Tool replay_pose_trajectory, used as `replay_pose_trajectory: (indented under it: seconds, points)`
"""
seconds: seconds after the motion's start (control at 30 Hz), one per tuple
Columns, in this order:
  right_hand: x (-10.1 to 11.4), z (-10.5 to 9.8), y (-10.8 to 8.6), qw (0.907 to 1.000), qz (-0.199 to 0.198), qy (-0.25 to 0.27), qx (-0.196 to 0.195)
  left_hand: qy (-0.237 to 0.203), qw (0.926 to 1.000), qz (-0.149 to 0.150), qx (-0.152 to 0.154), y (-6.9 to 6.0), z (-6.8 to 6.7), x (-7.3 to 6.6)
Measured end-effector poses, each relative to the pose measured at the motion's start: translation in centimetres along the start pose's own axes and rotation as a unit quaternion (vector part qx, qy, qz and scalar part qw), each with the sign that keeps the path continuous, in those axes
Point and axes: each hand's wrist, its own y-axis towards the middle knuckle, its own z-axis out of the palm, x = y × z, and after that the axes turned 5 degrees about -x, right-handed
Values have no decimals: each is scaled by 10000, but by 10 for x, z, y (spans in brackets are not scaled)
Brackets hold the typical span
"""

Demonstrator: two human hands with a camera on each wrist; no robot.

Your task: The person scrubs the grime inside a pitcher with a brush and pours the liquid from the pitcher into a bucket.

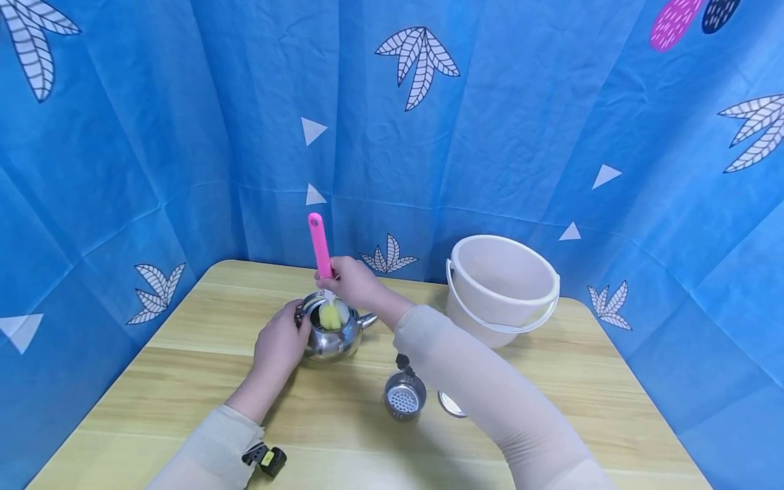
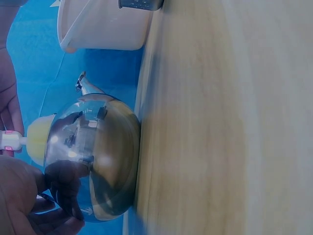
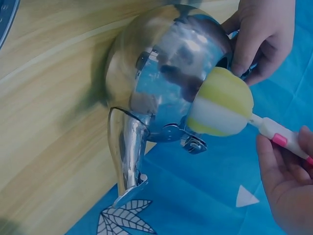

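A shiny round steel teapot [image 1: 333, 346] stands on the table, its short spout pointing right and its top opening uncovered. My left hand [image 1: 280, 344] grips it on the left side by the rim and handle area; the fingers partly hide what they hold. With my right hand [image 1: 361, 282] I hold a sponge bottle brush [image 1: 320, 245] by its pink and white handle, tilted above the teapot. The brush's yellow and white sponge head [image 3: 222, 103] is at the teapot's mouth, and much of it shows outside the opening.
A pale bucket [image 1: 502, 289] with its handle hanging down stands at the back right. Nearer the front are a perforated steel strainer [image 1: 404, 397] and a round metal lid [image 1: 452, 404], partly hidden by my right sleeve. Blue patterned curtain [image 1: 392, 136] surrounds the table's back and sides.
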Motion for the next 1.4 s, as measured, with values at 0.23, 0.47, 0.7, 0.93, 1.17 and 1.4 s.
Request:
replay_pose_trajectory:
  seconds: [0.23,0.47,0.7,0.93,1.17,1.4]
  points:
    - [-4,-4,3,9987,221,454,48,-50,10000,-38,60,-1,0,-1]
    - [-7,-4,2,9956,384,856,30,-48,9999,-102,102,-2,-1,-3]
    - [-9,-3,1,9953,408,873,-30,-39,9999,-110,58,-1,0,-2]
    - [-13,-1,1,9940,340,1020,-217,-28,9999,-94,103,-1,0,-2]
    - [-18,2,-2,9906,437,1249,-360,-34,9999,-99,56,-2,1,-1]
    - [-23,4,-3,9842,493,1612,-536,-10,10000,-91,22,-1,3,0]
